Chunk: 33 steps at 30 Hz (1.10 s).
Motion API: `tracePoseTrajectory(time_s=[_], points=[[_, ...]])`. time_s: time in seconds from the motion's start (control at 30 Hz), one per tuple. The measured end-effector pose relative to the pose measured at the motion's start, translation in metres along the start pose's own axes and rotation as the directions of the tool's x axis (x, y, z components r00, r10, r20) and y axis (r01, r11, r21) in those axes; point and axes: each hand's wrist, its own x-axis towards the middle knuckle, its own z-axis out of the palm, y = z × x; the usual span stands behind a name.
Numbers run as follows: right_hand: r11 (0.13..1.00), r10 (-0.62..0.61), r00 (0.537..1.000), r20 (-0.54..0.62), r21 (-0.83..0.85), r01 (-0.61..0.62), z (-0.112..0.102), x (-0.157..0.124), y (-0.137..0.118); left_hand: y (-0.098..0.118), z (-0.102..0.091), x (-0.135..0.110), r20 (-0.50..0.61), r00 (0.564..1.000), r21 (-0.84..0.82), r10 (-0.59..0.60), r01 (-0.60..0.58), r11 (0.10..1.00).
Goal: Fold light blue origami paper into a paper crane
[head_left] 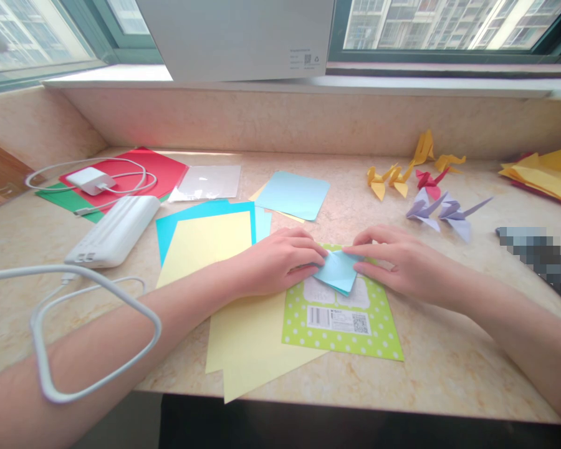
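Observation:
A small light blue piece of origami paper (337, 273), folded into several layers, lies over the green polka-dot packet (383, 333). My left hand (292, 259) has its fingertips closed on the paper's left corner. On the opposite side, my right hand (393, 259) grips the upper right corner between thumb and fingers. The packet's lower half shows a barcode label, and the folded paper covers part of its printed panels. Pale yellow sheets (245, 346) lie partly beneath my left forearm and the packet.
Yellow, red and lilac origami cranes (425, 215) stand at the back right. Yellow sheets (549, 178) are stacked farther right, near a pixelated dark object (542, 262). Light blue square paper (294, 194) lies behind my hands. At left are a white power bank (115, 231), cables and red paper (163, 171).

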Motion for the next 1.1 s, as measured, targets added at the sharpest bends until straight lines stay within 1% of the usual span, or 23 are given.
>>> tracePoseTrajectory(time_s=[0.3, 0.53, 0.73, 0.83, 0.9, 1.0, 1.1], points=[[1.0, -0.01, 1.0, -0.013, 0.0, 0.01, -0.0001, 0.0007, -0.0002, 0.0011, -0.0001, -0.0014, 0.003, 1.0, 0.05, -0.021, 0.021, 0.999], [1.0, 0.001, 1.0, 0.003, 0.002, -0.001, -0.0007, 0.0003, -0.0008, 0.0014, -0.0008, -0.0012, 0.013, 0.999, 0.05, -0.03, 0.029, 0.998], [1.0, 0.002, 1.0, 0.009, -0.001, -0.002, -0.0016, 0.0004, -0.001, 0.0009, 0.0, -0.0014, -0.002, 1.0, 0.04, -0.028, 0.028, 0.999], [1.0, -0.005, 1.0, 0.004, -0.005, 0.005, -0.0017, 0.0004, -0.001, 0.0023, 0.0001, -0.001, -0.006, 0.999, 0.036, -0.045, 0.045, 0.998], [1.0, -0.009, 1.0, -0.003, -0.008, 0.009, -0.0017, 0.0004, -0.0009, 0.0039, -0.0001, -0.0004, -0.037, 0.997, 0.03, -0.071, 0.072, 0.997], [1.0, -0.006, 1.0, -0.003, -0.012, 0.006, -0.0016, 0.0004, -0.0011, 0.0064, -0.0008, 0.0002, -0.128, 0.986, 0.025, -0.106, 0.11, 0.994], [1.0, -0.005, 1.0, 0.005, -0.01, 0.005, -0.0015, 0.0003, -0.0015, 0.0089, -0.0016, -0.0002, -0.22, 0.97, -0.01, -0.099, 0.099, 0.995]])
